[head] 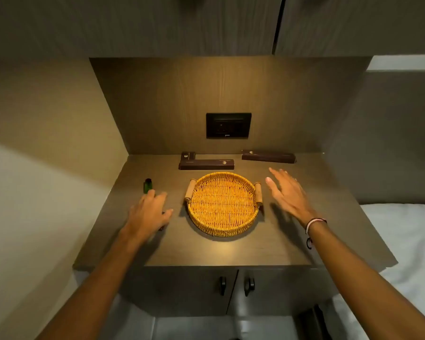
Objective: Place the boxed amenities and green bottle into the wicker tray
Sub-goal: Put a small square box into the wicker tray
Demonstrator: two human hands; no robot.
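Note:
A round wicker tray (201,220) with two wooden handles sits in the middle of the wooden counter and holds nothing. A small green bottle (148,185) with a dark cap stands upright to its left. My left hand (149,212) hovers just in front of the bottle, fingers apart, with a small dark object partly hidden under it. Three dark brown boxes lie behind the tray: a small one (188,155), a long one (206,164) and another long one (268,156) at the back right. My right hand (288,192) is open above the counter, right of the tray.
A black socket plate (228,125) is set in the back wall. Side walls close in the counter (231,249) on the left. A white bed (402,241) lies to the right. Cabinet doors with dark handles (248,285) are below the counter edge.

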